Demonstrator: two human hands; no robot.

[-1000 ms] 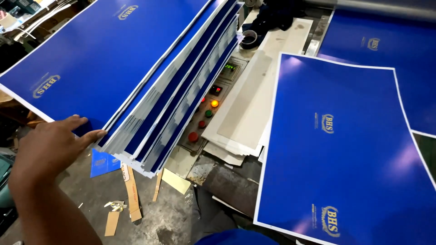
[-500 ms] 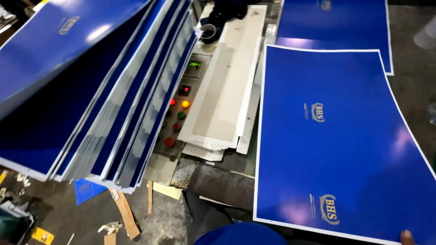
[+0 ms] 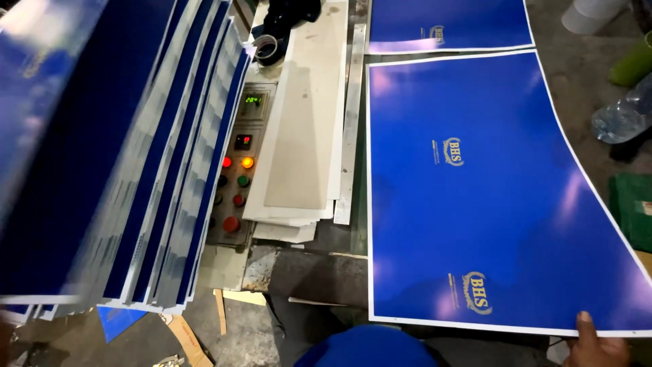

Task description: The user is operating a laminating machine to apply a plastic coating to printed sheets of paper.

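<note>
Right hand (image 3: pixel 598 343) arrived, pinching blue sheet (image 3: pixel 489 183) edge.

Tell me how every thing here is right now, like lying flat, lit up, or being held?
Right hand: thumb on the near edge of the big sheet.
Big blue printed sheet: lying flat, glossy.
Second blue sheet: flat, behind it.
Stack of blue sheets: lifted, tilted, blurred.
Control panel: red and orange lamps lit, displays on.
Pale boards: lying stacked.
Clear plastic bottle: lying on its side.
Left hand: out of view.
</note>
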